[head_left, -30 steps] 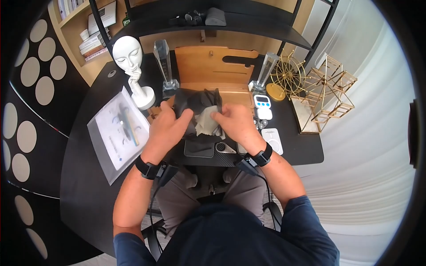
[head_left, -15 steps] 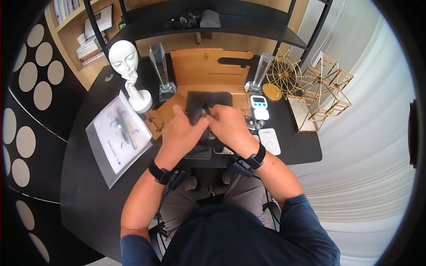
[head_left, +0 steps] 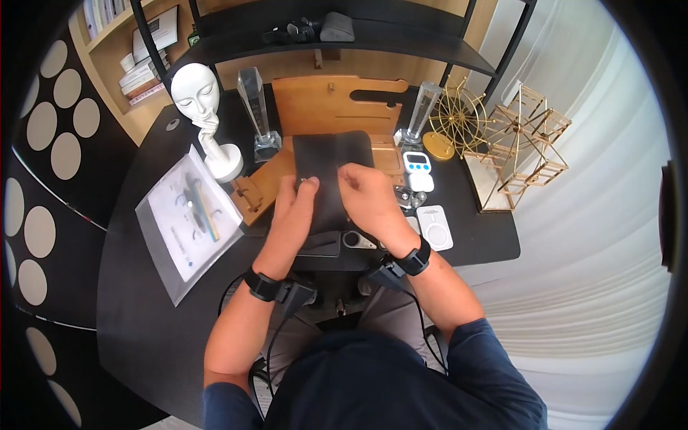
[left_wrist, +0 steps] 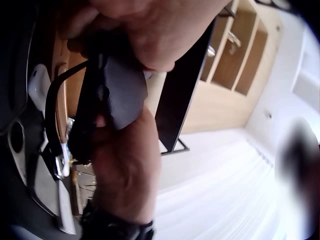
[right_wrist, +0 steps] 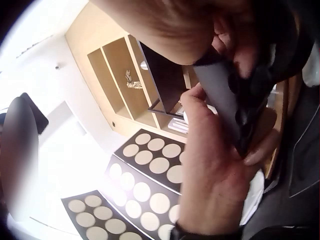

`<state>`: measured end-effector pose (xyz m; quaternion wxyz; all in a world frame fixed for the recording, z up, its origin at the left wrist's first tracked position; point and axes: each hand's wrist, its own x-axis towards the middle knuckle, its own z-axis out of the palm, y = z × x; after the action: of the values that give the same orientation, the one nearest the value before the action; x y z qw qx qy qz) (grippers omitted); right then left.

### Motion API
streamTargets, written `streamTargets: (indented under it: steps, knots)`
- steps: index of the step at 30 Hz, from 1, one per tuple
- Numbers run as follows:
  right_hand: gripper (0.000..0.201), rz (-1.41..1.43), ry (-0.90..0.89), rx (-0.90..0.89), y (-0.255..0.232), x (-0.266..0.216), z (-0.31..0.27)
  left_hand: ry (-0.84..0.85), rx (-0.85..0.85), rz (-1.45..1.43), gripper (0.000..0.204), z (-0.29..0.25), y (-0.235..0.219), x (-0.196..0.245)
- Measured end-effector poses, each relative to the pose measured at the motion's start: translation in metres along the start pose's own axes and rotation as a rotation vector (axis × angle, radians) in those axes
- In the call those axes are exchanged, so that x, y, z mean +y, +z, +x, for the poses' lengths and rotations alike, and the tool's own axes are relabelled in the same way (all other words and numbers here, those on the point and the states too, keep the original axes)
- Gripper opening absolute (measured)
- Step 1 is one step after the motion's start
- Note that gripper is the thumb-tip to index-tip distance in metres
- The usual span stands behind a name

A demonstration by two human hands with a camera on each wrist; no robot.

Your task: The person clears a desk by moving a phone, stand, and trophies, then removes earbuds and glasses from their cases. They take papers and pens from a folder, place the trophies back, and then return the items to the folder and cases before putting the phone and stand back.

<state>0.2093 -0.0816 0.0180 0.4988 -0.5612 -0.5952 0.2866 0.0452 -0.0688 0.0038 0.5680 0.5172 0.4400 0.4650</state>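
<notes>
Two opposite sides of the black pouch sit in a pinching grip, left hand and right hand, probably to steady it near the tabletop's front edge.

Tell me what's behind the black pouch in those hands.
Behind the black pouch stands a slotted wooden board. The pouch covers part of the wood at its foot; anything directly behind there can't be seen.

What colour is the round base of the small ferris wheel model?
The base is gold, clearest in the head view.
</notes>
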Motion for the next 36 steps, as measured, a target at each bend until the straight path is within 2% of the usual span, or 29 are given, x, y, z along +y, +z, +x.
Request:
streamTargets:
  steps: [2,3,5,8,11,15,18,22,25,30,36]
  knots:
    - [0.016,0.131,0.207,-0.177,-0.01,-0.009,-0.001,-0.017,-0.151,-0.141,0.037,0.0,-0.002,0.002]
    - [0.015,0.039,0.121,-0.149,-0.011,-0.01,-0.002,-0.024,-0.225,-0.211,0.038,0.0,-0.003,0.003]
    - [0.015,-0.145,-0.051,-0.094,-0.013,-0.011,-0.004,0.035,-0.204,-0.191,0.038,0.002,0.0,-0.004]
    - [0.015,-0.22,-0.377,0.107,-0.009,-0.012,-0.014,0.113,-0.18,-0.237,0.037,0.003,0.003,-0.011]
    - [0.015,-0.313,-0.424,0.179,-0.016,-0.023,-0.024,0.119,-0.2,-0.32,0.033,0.003,0.006,-0.013]
    - [0.018,-0.157,-0.401,0.232,-0.029,-0.031,-0.039,0.103,-0.155,-0.348,0.035,-0.001,0.006,-0.003]
    - [0.018,-0.115,-0.372,0.281,-0.041,-0.029,-0.05,0.069,-0.125,-0.427,0.036,0.005,0.002,-0.013]
    - [0.023,-0.131,-0.449,0.39,-0.05,-0.023,-0.052,0.019,-0.116,-0.478,0.034,0.0,0.0,-0.009]
    - [0.028,-0.177,-0.421,0.417,-0.053,-0.022,-0.048,0.033,-0.123,-0.474,0.035,-0.004,-0.002,-0.01]
    - [0.031,0.012,-0.23,0.182,-0.046,-0.021,-0.052,0.054,-0.119,-0.486,0.038,-0.01,0.003,-0.007]
    - [0.035,0.047,-0.199,0.139,-0.039,-0.032,-0.055,-0.034,-0.044,-0.702,0.044,-0.024,0.011,-0.006]
